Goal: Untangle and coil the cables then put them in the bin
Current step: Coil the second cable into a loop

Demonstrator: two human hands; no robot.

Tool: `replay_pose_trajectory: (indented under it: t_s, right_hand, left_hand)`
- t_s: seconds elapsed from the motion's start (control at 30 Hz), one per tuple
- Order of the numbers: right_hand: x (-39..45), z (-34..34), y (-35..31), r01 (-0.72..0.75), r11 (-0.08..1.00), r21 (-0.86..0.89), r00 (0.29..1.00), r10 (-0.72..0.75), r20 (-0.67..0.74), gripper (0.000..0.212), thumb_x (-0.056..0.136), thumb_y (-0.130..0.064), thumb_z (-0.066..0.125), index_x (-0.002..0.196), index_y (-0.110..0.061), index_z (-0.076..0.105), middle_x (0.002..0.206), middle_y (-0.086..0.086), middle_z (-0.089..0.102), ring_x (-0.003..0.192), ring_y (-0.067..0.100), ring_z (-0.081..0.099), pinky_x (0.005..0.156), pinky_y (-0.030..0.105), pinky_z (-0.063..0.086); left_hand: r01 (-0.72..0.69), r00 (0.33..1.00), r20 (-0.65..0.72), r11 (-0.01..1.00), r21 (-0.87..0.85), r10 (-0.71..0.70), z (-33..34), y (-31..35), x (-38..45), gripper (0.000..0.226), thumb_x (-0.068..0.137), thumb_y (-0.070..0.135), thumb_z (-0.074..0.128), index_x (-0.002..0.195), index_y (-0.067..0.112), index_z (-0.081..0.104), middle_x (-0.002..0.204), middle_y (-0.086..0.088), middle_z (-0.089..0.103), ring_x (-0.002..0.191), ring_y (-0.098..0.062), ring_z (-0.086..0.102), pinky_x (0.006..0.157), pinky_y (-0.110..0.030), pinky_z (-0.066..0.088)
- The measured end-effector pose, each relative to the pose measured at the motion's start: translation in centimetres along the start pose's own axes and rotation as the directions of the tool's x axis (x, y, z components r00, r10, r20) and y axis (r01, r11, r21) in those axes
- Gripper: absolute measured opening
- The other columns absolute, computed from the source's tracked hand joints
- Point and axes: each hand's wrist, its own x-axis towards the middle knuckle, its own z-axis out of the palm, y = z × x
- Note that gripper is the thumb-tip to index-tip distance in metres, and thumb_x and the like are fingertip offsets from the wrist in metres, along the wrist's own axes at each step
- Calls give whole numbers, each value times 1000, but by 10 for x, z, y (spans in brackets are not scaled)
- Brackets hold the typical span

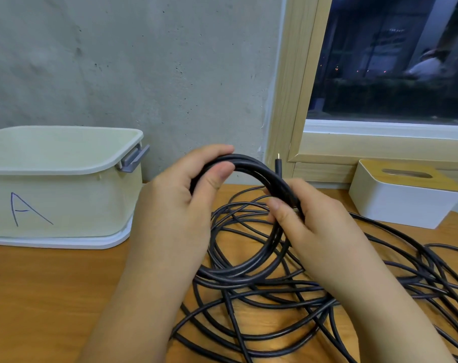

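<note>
A coil of black cable (251, 263) is held upright above the wooden table. My left hand (186, 195) grips the coil's top left, thumb over the strands. My right hand (309, 218) pinches the right side of the same coil, and the cable's plug end (278, 166) sticks up just above it. More black cable (379, 292) lies loose and tangled on the table under and to the right of the hands. The cream bin (63, 184), marked with a letter A, stands at the left against the wall.
A white tissue box with a wooden top (403, 195) sits at the right under the window frame (296, 100). The bin has a grey handle (133, 158) and a white base. Bare wooden table (52, 297) lies in front of the bin.
</note>
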Motion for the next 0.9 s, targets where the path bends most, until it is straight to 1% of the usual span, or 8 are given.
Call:
replay_pose_trajectory:
  t_s: [0.1, 0.27, 0.4, 0.47, 0.57, 0.67, 0.8, 0.9]
  right_hand:
    - [1, 2, -1, 4, 1000, -23, 1000, -5, -28, 20, 87, -46, 31, 94, -38, 48, 73, -10, 56, 70, 4, 52, 62, 29, 46]
    - [2, 2, 1, 51, 984, -173, 999, -54, -9, 34, 87, -45, 26, 110, -37, 50, 75, -13, 52, 71, 5, 50, 61, 25, 40]
    - [1, 7, 0, 174, 953, -247, 985, -166, 52, 34, 90, -40, 35, 118, -41, 53, 101, -16, 60, 94, 7, 55, 78, 33, 47]
    - [2, 8, 2, 203, 959, -200, 978, -209, -7, 28, 91, -41, 39, 113, -41, 56, 100, -19, 60, 94, 4, 55, 76, 32, 49]
    - [2, 8, 4, 217, 970, -111, 962, -232, -142, 22, 85, -48, 44, 105, -44, 54, 95, -23, 54, 94, -5, 51, 73, 16, 46]
    - [1, 6, 2, 187, 982, -23, 959, -188, -213, 27, 80, -46, 53, 105, -42, 45, 102, -23, 48, 96, -11, 47, 77, 6, 40]
    - [1, 2, 3, 46, 999, 23, 995, -44, -92, 40, 71, -66, 41, 108, -51, 36, 101, -35, 49, 100, -21, 44, 74, 3, 39]
    - [0, -2, 5, -3, 1000, 24, 1000, 3, -4, 21, 75, -62, 41, 95, -55, 39, 86, -32, 55, 92, -21, 47, 69, 2, 40]
  left_hand:
    - [12, 999, 51, 1000, 24, -13, 0, -2, 0, 14, 90, 43, 52, 99, 49, 60, 98, 41, 57, 90, 20, 53, 72, 2, 34]
    - [16, 971, 233, 983, 182, -58, -2, -8, -2, 42, 75, 66, 45, 112, 51, 61, 93, 34, 63, 93, 15, 54, 73, 0, 37]
    - [-50, 914, 403, 973, 226, -47, 4, -10, -3, 44, 69, 75, 42, 113, 69, 37, 109, 31, 63, 104, 12, 55, 90, -23, 48]
    - [-33, 927, 374, 985, 168, -33, 5, -11, -3, 41, 71, 70, 42, 112, 66, 43, 109, 29, 64, 104, 10, 56, 91, -27, 49]
    - [-36, 966, 259, 991, 132, 1, 4, -7, -4, 32, 74, 66, 46, 104, 61, 55, 100, 28, 66, 96, 11, 58, 82, -16, 48]
    - [3, 987, 159, 999, 54, -12, 6, -2, -6, 22, 75, 55, 58, 97, 55, 64, 92, 22, 68, 88, 4, 62, 76, -17, 47]
    - [4, 999, 35, 1000, -25, -3, 6, 3, -6, 17, 77, 44, 62, 90, 53, 68, 86, 24, 68, 83, -1, 63, 69, -10, 46]
    - [-4, 996, -89, 998, -66, -2, 3, 5, -5, 13, 80, 39, 65, 86, 50, 68, 83, 27, 68, 79, 5, 62, 66, -4, 41]
